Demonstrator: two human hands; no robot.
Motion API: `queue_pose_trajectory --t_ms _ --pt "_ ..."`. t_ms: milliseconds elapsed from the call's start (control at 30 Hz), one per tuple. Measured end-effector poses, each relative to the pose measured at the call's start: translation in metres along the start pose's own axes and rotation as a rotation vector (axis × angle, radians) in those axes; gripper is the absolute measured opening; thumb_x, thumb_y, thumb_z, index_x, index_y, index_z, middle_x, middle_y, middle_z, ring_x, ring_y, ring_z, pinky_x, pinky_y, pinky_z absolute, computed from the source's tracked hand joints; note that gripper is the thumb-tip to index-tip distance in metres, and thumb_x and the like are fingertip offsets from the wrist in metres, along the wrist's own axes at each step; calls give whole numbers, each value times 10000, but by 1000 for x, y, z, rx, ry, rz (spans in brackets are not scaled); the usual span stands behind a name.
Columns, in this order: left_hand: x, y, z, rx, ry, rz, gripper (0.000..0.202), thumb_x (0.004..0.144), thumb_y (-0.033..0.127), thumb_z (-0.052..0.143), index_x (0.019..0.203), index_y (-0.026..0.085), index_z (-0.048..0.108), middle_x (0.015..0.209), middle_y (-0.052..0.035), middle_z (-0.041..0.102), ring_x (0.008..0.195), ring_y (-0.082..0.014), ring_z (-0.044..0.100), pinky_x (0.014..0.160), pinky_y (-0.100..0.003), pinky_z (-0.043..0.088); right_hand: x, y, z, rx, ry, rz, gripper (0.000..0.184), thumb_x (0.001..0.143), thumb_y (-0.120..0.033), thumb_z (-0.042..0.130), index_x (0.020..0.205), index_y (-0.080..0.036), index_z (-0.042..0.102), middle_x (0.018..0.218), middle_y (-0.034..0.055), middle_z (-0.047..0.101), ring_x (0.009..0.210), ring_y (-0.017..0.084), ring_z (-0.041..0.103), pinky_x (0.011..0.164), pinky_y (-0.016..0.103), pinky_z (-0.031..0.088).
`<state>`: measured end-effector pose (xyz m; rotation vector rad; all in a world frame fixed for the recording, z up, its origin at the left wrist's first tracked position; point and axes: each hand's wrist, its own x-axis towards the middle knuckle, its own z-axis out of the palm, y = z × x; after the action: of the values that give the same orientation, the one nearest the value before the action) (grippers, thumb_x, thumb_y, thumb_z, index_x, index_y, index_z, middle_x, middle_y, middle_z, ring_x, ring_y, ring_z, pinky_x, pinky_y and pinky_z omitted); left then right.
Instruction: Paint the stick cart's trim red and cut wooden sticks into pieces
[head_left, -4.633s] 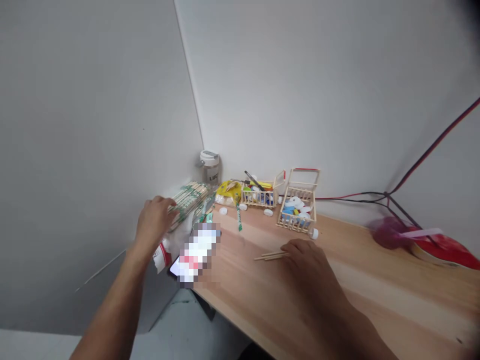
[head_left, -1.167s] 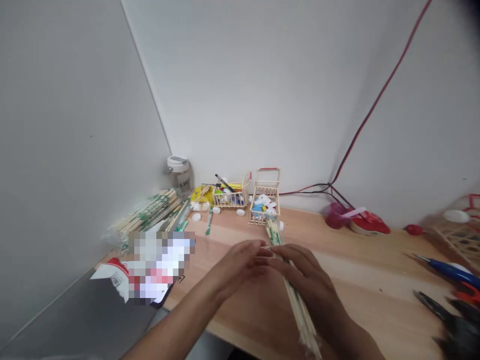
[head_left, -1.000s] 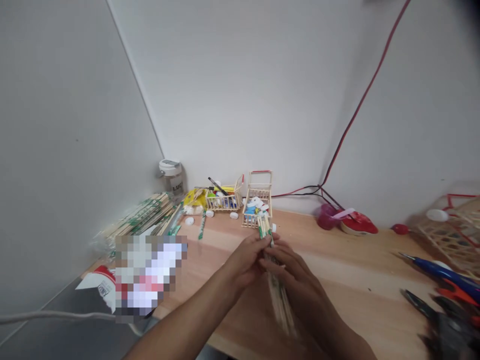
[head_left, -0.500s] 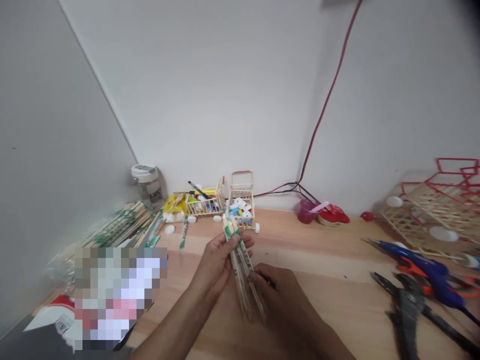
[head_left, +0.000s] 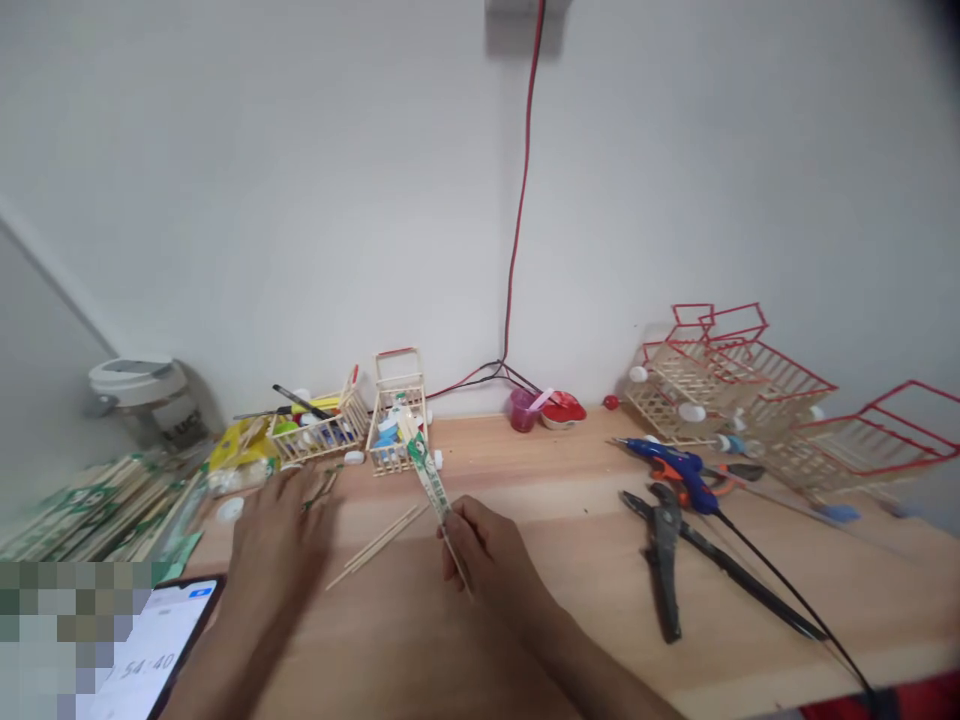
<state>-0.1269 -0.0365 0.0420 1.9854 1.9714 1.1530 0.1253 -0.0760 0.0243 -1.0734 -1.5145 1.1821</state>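
The right hand [head_left: 487,550] is closed on a green-printed paper-sleeved chopstick [head_left: 429,490], which is held tilted upward; the left hand [head_left: 277,545] is spread open, with loose wooden sticks [head_left: 375,542] lying between the hands on the counter [head_left: 570,470].

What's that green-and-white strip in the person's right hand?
It is a long, narrow paper sleeve, white with green print, apparently around thin wooden chopsticks; a pale tip pokes out below. The right hand pinches it near its lower end, holding it tilted above the wooden tabletop, top end toward the wall.
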Motion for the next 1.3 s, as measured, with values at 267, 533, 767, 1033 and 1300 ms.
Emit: queue_pose_trajectory --t_ms 267,533,767,1033,1300 --pt "-2 113 23 -1377 -187 -274 299 786 407 669 950 169 591 662 11 570 557 -100 527 556 -217 470 -8 -11 9 -70 -164 -45 227 940 -291 420 760 -193 516 549 -48 534 477 76 489 501 167 375" --pt "36 131 27 -1592 -102 -236 203 908 297 518 758 161 518 490 78 298 366 -39 250 349 -134 229 -8 -5 6 -88 -213 -66 293 962 -300 356 776 -185 551 565 -46 475 520 81 457 537 179 355" --pt "29 141 50 -1589 -211 -266 244 850 328 599 729 169 460 488 98 264 362 -31 207 334 -119 214 -6 1 9 -37 -77 -38 398 974 -433 307 733 -183 502 545 -42 448 499 84 419 519 197 328" --pt "4 155 72 -1471 -377 -322 366 834 485 578 712 187 404 483 109 248 358 -27 199 344 -121 196 -3 4 11 191 22 -39 437 941 -549 322 714 -199 450 492 -66 381 419 71 327 433 202 272" --pt "0 131 61 -1238 -763 -348 405 809 553 574 720 181 444 451 108 277 348 -22 175 328 -129 162 13 -5 -27 -32 114 -125 361 920 -475 443 888 -179 647 836 32 647 742 134 589 648 237 435"
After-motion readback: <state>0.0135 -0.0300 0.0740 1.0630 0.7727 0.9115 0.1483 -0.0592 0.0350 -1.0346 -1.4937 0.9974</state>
